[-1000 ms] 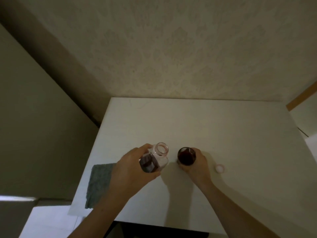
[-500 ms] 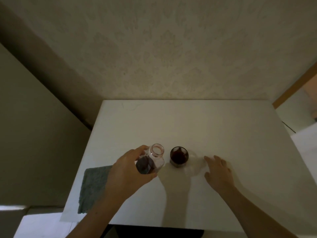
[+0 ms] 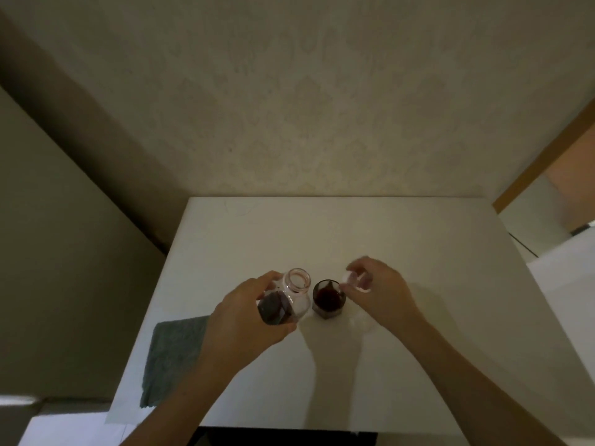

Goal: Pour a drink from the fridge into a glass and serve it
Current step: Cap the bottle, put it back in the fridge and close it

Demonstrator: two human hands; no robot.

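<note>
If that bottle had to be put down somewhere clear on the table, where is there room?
The far half of the white table, between the wall and the hands, is bare, as is the right side beyond the right hand. The middle is crowded: the left hand holds the bottle beside the filled glass. A grey cloth covers the near left edge.

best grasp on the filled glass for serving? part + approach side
Grip the glass around its side wall, low down, coming from the right with the right hand. It stands upright, nearly full of dark drink, so a top grasp risks dipping fingers. The bottle and left hand crowd its left.
</note>
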